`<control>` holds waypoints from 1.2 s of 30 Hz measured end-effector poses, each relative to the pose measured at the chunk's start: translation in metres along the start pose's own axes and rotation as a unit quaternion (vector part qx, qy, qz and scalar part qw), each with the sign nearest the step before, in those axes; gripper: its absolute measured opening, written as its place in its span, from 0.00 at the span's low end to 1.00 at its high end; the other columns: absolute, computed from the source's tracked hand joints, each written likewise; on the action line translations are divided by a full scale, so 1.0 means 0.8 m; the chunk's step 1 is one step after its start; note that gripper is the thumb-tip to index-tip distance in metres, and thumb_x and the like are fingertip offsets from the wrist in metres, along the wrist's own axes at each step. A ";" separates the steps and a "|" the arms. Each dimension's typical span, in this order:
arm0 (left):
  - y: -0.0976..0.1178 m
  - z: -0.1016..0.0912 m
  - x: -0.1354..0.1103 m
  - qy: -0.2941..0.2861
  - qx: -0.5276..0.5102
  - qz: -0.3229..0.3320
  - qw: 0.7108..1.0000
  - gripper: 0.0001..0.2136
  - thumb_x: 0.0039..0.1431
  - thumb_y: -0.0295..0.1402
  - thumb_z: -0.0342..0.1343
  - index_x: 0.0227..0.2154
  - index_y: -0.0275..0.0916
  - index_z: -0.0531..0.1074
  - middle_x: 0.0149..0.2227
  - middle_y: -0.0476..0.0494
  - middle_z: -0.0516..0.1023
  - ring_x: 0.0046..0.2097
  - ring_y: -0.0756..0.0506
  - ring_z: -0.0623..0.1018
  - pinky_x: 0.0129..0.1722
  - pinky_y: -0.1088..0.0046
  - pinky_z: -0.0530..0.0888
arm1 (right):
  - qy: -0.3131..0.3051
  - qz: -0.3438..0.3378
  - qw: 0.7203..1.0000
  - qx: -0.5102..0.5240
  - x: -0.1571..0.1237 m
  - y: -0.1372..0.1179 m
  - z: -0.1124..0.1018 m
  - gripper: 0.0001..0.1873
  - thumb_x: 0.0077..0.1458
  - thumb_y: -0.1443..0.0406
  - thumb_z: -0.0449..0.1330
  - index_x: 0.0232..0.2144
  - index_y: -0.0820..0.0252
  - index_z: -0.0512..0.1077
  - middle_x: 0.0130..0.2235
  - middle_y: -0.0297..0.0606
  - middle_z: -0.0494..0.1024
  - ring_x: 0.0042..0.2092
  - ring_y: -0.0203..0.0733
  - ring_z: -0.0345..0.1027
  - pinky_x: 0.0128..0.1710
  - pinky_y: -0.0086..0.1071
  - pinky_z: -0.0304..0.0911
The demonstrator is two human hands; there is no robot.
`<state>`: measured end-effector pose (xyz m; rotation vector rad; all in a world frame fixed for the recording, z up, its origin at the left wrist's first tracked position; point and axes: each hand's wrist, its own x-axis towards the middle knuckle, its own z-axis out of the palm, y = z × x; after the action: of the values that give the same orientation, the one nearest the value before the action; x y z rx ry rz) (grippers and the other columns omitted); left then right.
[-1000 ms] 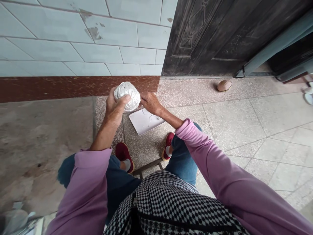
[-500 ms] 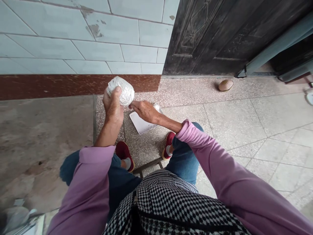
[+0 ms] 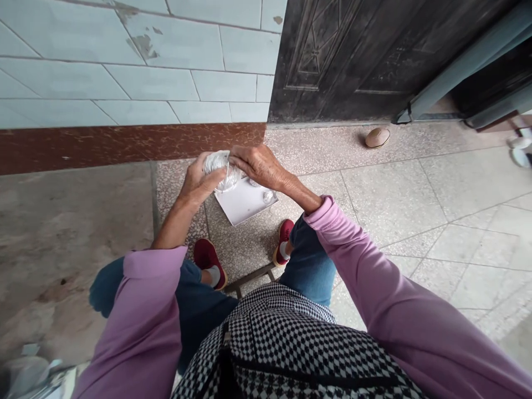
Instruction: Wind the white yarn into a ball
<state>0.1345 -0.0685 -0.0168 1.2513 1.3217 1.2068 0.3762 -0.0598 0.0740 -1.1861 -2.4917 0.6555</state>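
Note:
A white ball of wound string [image 3: 219,170] is held out in front of me between both hands. My left hand [image 3: 198,183] cups it from the left with thumb and fingers wrapped round it. From the right, my right hand [image 3: 257,164] lies over its top with closed fingers pressing on it. Most of the ball is hidden by the two hands. Below them a white sheet [image 3: 245,202] lies on the floor with two small whitish lumps [image 3: 268,195] on it.
I sit low, knees apart, red shoes [image 3: 210,262] on speckled floor tiles. A tiled wall with a red-brown skirting [image 3: 103,145] runs ahead, a dark door [image 3: 353,61] to the right. A small brown oval object [image 3: 377,137] lies by the door. Clutter sits at the bottom left.
The ball has come down from in front of the skirting to just above the sheet. My right hand has moved from under and beside it onto its top.

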 end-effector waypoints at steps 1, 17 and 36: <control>0.002 0.002 -0.005 -0.035 -0.016 -0.007 0.999 0.32 0.47 0.53 0.87 0.50 0.42 0.85 0.47 0.39 0.88 0.52 0.30 0.87 0.62 0.46 0.89 | 0.013 0.012 1.000 0.005 0.000 0.004 -0.007 0.18 0.99 0.65 0.55 0.55 0.59 0.84 0.51 0.49 0.90 0.53 0.57 0.85 0.61 0.42 0.73; 0.030 0.011 -0.023 -0.177 -0.200 -0.018 0.964 0.44 0.47 0.68 0.90 0.52 0.38 0.82 0.46 0.27 0.89 0.69 0.15 0.88 0.69 0.32 0.92 | 0.091 0.066 0.959 0.260 0.029 0.038 0.005 0.29 0.93 0.55 0.70 0.34 0.50 0.71 0.38 0.36 0.79 0.46 0.48 0.75 0.55 0.36 0.75; 0.033 -0.001 0.007 0.112 -0.192 0.023 0.975 0.55 0.39 0.76 0.86 0.57 0.42 0.74 0.67 0.34 0.83 0.70 0.33 0.80 0.73 0.50 0.84 | -0.080 0.023 0.990 0.111 0.006 -0.031 0.067 0.19 0.96 0.69 0.59 0.46 0.56 0.82 0.51 0.44 0.91 0.56 0.53 0.85 0.63 0.39 0.72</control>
<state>0.1360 -0.0630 0.0095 0.8916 1.1467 1.5851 0.3329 -0.0842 0.0422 -1.1502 -2.4436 1.0488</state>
